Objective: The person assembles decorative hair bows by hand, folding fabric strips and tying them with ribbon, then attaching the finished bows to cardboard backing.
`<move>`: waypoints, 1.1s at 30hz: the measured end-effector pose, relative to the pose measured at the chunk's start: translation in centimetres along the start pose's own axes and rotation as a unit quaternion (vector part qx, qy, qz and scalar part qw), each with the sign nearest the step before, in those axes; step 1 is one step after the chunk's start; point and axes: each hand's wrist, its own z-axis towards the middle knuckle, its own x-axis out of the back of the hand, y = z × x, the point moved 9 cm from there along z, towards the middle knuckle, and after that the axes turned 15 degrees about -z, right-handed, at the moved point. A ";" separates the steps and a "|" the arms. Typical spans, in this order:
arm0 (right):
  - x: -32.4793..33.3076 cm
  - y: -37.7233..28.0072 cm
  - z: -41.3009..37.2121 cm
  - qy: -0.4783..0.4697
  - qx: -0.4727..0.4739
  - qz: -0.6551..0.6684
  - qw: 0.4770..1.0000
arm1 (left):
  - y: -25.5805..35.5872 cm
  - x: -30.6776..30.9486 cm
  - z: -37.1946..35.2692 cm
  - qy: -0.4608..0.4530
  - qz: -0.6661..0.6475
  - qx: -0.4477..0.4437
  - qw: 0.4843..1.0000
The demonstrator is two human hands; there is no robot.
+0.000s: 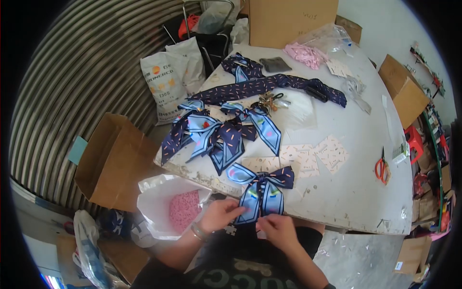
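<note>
A blue and navy ribbon bow (pixel 262 185) lies at the near edge of the white table (pixel 346 192), its tails hanging over the edge. My left hand (pixel 220 215) pinches the left tail's end. My right hand (pixel 278 230) holds the right tail's end close by. A small white piece (pixel 230 230) shows just below my left fingers. More finished bows (pixel 216 132) are piled at the table's left, behind the one I hold.
A long navy patterned ribbon (pixel 269 86) crosses the table's far part. Printed cards (pixel 313 156) lie mid-table, orange scissors (pixel 382 168) at the right. A white bag of pink bits (pixel 185 208) and an open cardboard box (pixel 113 161) stand left.
</note>
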 end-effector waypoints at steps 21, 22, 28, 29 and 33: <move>12.0 -3.6 9.6 0.270 0.190 -0.053 0.943 | 13.7 -2.6 7.7 0.017 0.271 -0.267 0.924; 11.9 -3.6 9.0 0.274 0.200 -0.050 0.939 | 13.3 -3.2 6.1 0.013 0.310 -0.253 0.917; 7.8 -7.0 7.9 0.166 0.308 -0.086 0.933 | 11.0 -6.2 2.3 0.087 0.426 -0.322 0.841; 6.9 -7.1 8.0 0.157 0.322 -0.114 0.927 | 10.8 -6.3 2.3 0.101 0.438 -0.313 0.837; 4.4 -6.7 8.3 0.135 0.323 -0.193 0.917 | 10.6 -5.7 2.3 0.120 0.438 -0.322 0.831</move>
